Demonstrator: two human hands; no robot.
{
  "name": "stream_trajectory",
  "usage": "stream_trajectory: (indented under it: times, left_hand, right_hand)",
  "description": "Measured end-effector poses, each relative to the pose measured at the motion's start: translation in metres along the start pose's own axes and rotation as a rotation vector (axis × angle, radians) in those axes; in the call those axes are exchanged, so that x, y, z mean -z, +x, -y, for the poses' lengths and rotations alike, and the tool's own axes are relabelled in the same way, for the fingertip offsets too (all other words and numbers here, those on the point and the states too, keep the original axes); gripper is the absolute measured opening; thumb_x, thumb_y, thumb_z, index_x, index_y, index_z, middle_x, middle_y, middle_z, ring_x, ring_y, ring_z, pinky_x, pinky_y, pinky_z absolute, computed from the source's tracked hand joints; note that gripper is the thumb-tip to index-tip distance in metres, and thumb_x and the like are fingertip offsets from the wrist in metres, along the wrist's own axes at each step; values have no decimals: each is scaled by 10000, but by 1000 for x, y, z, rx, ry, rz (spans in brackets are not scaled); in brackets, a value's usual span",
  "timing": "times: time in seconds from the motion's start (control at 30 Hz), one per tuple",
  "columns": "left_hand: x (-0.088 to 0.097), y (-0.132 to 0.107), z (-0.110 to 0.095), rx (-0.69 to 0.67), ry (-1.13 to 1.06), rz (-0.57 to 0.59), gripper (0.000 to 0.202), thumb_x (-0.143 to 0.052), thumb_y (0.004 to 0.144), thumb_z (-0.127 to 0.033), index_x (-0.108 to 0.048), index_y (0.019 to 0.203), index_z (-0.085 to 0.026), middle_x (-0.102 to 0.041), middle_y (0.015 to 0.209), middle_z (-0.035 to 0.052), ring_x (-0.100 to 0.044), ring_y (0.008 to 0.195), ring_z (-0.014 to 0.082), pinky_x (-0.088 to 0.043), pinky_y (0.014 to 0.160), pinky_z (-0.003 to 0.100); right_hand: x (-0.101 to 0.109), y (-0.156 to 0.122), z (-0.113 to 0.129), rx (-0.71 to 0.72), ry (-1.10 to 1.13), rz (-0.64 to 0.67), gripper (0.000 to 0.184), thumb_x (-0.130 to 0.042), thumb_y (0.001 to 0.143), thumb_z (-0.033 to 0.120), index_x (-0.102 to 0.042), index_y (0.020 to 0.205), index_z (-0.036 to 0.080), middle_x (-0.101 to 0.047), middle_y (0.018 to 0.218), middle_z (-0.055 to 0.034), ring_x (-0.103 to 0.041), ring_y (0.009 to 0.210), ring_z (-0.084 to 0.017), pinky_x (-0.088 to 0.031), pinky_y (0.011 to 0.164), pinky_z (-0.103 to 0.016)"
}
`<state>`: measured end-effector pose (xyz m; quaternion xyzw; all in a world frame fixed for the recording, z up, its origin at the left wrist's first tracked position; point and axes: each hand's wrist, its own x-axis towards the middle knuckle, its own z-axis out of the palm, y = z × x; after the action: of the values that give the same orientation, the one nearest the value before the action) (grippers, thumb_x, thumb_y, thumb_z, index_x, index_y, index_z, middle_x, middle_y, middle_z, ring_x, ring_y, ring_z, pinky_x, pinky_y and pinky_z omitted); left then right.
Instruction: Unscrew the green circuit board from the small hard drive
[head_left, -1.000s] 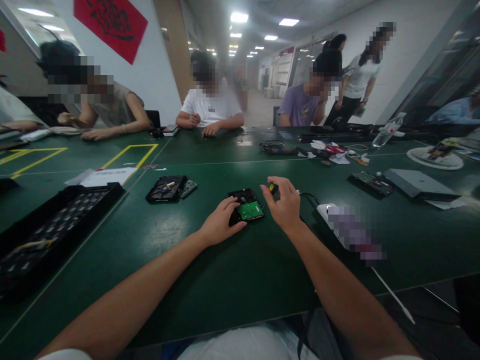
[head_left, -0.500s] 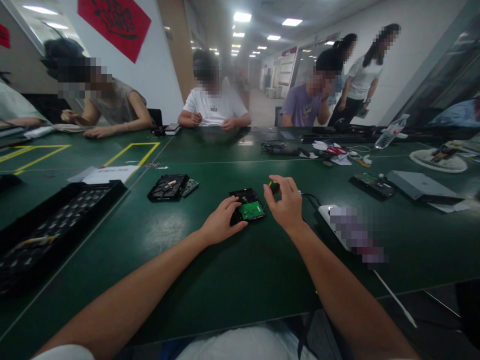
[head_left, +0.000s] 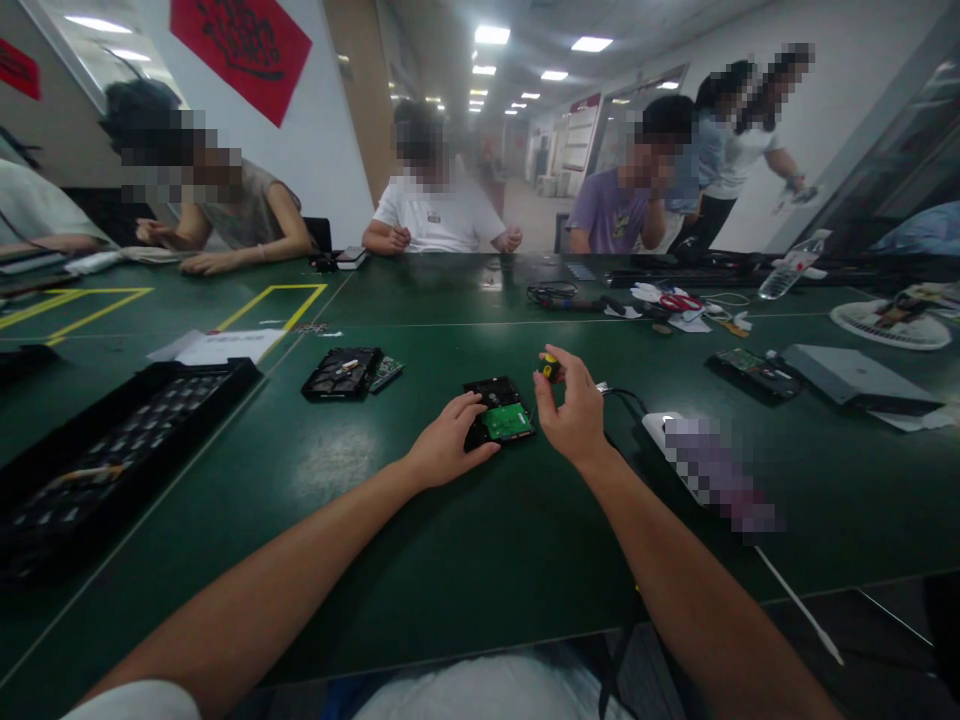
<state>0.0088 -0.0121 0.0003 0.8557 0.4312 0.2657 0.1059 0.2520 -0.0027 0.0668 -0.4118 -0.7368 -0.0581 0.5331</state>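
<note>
A hard drive (head_left: 506,421) with a green circuit board facing up lies on the green table in front of me. My left hand (head_left: 450,440) grips its left side, fingers over the top and thumb along the near edge. Just right of the drive, my right hand (head_left: 574,405) pinches the yellow-and-black handle of a screwdriver (head_left: 550,367) between thumb and fingers. Its thin shaft points down toward the drive's right edge; whether the tip touches a screw is too small to tell.
Left of the drive sit another opened drive (head_left: 341,374) and a loose circuit board (head_left: 386,373). A long black tray (head_left: 135,440) is at far left. To the right are a white power bank-like device (head_left: 679,460), a drive (head_left: 754,374) and a grey metal case (head_left: 859,375). People sit opposite.
The screwdriver handle has turned and tilted slightly in my right fingers. My left hand keeps its hold on the hard drive. The view shifts a little; a standing person across the table has moved an arm.
</note>
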Motion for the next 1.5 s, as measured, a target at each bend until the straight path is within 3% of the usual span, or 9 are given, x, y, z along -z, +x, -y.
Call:
stream_trajectory:
  times: [0.2, 0.4, 0.57, 0.8, 1.0, 1.23, 1.5]
  left_hand:
    - [-2, 0, 2, -4, -2, -18, 650, -690, 918, -555, -524, 1425, -182, -472, 1569, 169, -415, 1503, 346, -388, 1251, 537]
    - [-2, 0, 2, -15, -10, -23, 643, -694, 919, -547, -525, 1424, -187, -479, 1564, 169, -418, 1500, 347, -399, 1241, 547]
    - [-2, 0, 2, -4, -7, -20, 651, -694, 918, -551, -521, 1428, -184, -472, 1572, 168, -409, 1506, 349, -392, 1245, 549]
    - [-2, 0, 2, -11, 0, -14, 645, -688, 924, -551, -519, 1426, -184, -474, 1568, 171, -406, 1508, 346, -392, 1246, 551]
    - [-2, 0, 2, -7, 6, -8, 648, -695, 920, -542, -519, 1427, -178, -476, 1565, 175, -414, 1503, 345, -400, 1241, 544]
    - [-2, 0, 2, -8, -4, -27, 638, -703, 913, -544, -532, 1421, -199, -480, 1566, 163, -421, 1501, 347, -404, 1237, 551]
    - [-1, 0, 2, -11, 7, -10, 643, -687, 922, -549, -519, 1422, -182, -477, 1563, 175, -420, 1498, 344, -399, 1241, 542]
  right_hand:
    - [3, 2, 0, -7, -28, -54, 310, -649, 972, 347, -613, 1264, 249, -622, 1146, -108, -638, 1027, -254, -599, 869, -437]
    - [3, 2, 2, 27, 21, 3, 342, -538, 1017, 245, -559, 1358, 251, -659, 1224, -112, -643, 1111, -257, -577, 954, -458]
    - [2, 1, 0, 8, -16, -60, 284, -655, 971, 342, -632, 1243, 260, -635, 1129, -102, -639, 1065, -261, -602, 884, -438]
    - [1, 0, 0, 10, 40, -14, 363, -508, 1033, 265, -536, 1395, 244, -671, 1278, -128, -667, 1144, -267, -588, 970, -481]
    - [2, 0, 0, 2, -44, -78, 328, -673, 957, 359, -618, 1258, 242, -628, 1140, -117, -638, 1049, -263, -611, 866, -443]
    - [1, 0, -2, 8, 41, -12, 379, -492, 1022, 209, -542, 1395, 250, -654, 1278, -125, -663, 1142, -254, -585, 992, -467]
    - [3, 3, 2, 31, -48, -106, 310, -630, 962, 260, -647, 1272, 251, -623, 1173, -115, -651, 1077, -249, -610, 901, -431]
